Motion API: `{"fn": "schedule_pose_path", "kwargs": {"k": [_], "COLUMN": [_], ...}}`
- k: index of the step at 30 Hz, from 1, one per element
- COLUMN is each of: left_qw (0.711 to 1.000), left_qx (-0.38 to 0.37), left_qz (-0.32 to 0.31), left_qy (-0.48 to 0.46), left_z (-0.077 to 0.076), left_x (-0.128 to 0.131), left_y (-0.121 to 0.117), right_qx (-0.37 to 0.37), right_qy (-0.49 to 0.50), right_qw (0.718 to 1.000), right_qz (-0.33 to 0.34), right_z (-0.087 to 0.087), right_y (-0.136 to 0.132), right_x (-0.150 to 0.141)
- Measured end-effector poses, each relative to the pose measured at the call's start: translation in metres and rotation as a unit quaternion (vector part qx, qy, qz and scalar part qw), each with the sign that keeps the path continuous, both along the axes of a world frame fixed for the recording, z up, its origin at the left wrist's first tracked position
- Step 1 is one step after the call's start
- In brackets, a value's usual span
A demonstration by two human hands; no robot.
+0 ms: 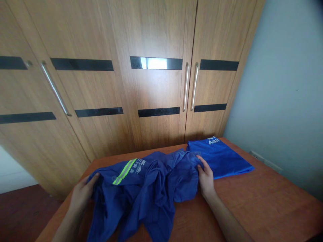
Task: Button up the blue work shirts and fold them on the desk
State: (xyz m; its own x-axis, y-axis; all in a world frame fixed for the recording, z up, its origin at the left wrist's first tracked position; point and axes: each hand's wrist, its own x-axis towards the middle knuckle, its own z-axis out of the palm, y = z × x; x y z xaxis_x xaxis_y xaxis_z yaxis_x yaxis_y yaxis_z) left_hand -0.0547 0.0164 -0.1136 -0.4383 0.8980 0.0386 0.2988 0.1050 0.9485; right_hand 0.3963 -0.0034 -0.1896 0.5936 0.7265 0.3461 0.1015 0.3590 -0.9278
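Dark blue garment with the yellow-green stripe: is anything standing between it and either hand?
Nothing visible does. The left hand grips the left end of the dark blue garment, the right hand its right end. The folded bright blue cloth lies on the table beyond the right hand, not between them.
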Motion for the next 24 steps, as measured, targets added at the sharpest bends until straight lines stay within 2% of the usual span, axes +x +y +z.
{"fn": "schedule_pose_path", "kwargs": {"k": [2,3,6,8,11,14,16,19,22,24], "left_qw": [0.997,0.991,0.952,0.926,0.881,0.859,0.866,0.875,0.869,0.861], "left_qx": [-0.019,-0.029,-0.067,-0.08,-0.059,0.018,0.079,0.117,0.073,0.063], "left_qz": [-0.017,-0.01,0.008,0.019,0.033,0.031,-0.022,-0.173,-0.287,-0.325], "left_qy": [0.068,0.13,0.298,0.368,0.468,0.511,0.493,0.437,0.395,0.386], "left_z": [0.0,0.001,0.001,0.001,0.004,0.013,0.02,0.026,0.023,0.02], "left_x": [-0.012,-0.016,-0.019,-0.015,-0.006,0.012,0.036,0.088,0.144,0.171], "left_y": [-0.001,-0.001,-0.001,-0.003,-0.006,-0.009,-0.013,-0.026,-0.045,-0.055], "right_qx": [0.0,0.001,0.0,-0.005,-0.015,-0.028,-0.049,-0.091,-0.115,-0.123], "right_qy": [0.039,0.067,0.173,0.231,0.252,0.223,0.194,0.161,0.153,0.156], "right_qw": [0.999,0.998,0.982,0.965,0.944,0.951,0.962,0.962,0.955,0.954], "right_qz": [0.009,0.018,0.07,0.124,0.211,0.213,0.186,0.202,0.225,0.224], "right_z": [0.003,0.005,0.012,0.018,0.024,0.023,0.019,0.015,0.015,0.016], "right_y": [-0.002,-0.003,-0.007,-0.011,-0.014,-0.014,-0.012,-0.012,-0.013,-0.015], "right_x": [0.003,0.004,0.004,0.005,0.006,0.007,0.005,0.001,-0.003,-0.005]}}
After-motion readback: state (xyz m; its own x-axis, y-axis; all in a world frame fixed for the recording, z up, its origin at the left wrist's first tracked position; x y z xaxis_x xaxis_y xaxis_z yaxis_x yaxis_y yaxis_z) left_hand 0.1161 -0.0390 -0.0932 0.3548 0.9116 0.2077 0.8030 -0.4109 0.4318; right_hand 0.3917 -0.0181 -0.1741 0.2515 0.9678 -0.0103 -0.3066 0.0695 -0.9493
